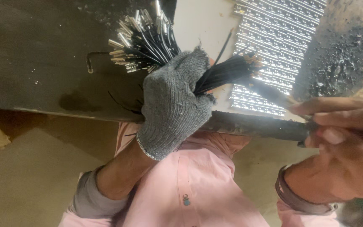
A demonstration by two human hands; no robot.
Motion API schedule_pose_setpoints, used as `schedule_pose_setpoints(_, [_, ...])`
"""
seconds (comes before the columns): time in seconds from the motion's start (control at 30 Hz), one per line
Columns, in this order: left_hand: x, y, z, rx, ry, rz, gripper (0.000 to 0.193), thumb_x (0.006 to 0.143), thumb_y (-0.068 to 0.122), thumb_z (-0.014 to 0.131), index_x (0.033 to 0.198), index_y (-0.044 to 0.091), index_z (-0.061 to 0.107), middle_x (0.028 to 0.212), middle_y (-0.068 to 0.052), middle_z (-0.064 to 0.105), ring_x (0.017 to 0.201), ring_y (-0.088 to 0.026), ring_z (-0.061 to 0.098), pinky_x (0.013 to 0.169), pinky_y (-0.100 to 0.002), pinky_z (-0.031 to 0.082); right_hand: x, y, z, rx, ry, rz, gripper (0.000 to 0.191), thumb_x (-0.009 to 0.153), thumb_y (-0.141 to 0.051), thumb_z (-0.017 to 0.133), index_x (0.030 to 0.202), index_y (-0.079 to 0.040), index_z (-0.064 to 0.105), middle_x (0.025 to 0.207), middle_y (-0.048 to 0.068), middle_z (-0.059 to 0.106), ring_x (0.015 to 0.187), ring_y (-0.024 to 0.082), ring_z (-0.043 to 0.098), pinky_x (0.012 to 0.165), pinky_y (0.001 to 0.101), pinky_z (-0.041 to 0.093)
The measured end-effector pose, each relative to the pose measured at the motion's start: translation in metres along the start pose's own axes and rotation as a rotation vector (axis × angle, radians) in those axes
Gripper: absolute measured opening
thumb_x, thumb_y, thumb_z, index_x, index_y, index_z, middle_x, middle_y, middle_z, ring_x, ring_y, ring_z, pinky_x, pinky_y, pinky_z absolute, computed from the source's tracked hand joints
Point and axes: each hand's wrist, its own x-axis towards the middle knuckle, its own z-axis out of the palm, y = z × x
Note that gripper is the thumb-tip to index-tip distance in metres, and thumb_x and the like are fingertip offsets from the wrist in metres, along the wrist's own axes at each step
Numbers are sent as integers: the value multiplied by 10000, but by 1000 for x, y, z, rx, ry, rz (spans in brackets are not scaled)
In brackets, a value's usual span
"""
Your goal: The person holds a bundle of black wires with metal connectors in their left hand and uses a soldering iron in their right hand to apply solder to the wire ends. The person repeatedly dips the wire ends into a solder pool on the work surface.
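My left hand [174,101], in a grey knitted glove, is closed around a thick bundle of thin black wires [223,71]. One end of the bundle fans out into several silver metal tips [135,40]; the other end points right with bare coppery ends. My bare right hand [345,143], with a brown band at the wrist, pinches a thin dark tool [269,93] whose tip reaches toward the coppery wire ends. Both hands hover at the near edge of a dark workbench [43,63].
A shiny metal sheet of several rows of small stamped parts [278,38] lies on a pale board behind the wires. Black grit and debris [349,54] cover the bench at the right. A small bent hex key [91,61] lies left of the wire tips.
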Motion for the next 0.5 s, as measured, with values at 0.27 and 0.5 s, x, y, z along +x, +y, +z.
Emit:
schedule_pose_setpoints(0.27, [0, 4, -7, -58, -18, 7, 331, 761, 119, 845, 1028, 71, 654, 897, -104, 678, 793, -279, 726, 726, -402, 566, 21, -39, 7, 51, 11, 306, 48, 911, 75, 587, 944, 109, 582, 1095, 323, 712, 679, 177, 704, 569, 246, 604])
schedule_pose_setpoints(0.5, [1, 6, -7, -31, 12, 25, 280, 771, 58, 786, 1013, 78, 646, 890, -112, 669, 793, -304, 713, 733, -420, 557, -43, 30, 4, 232, 579, 106, 76, 956, 34, 573, 973, 104, 594, 1099, 335, 712, 665, 203, 662, 546, 260, 551])
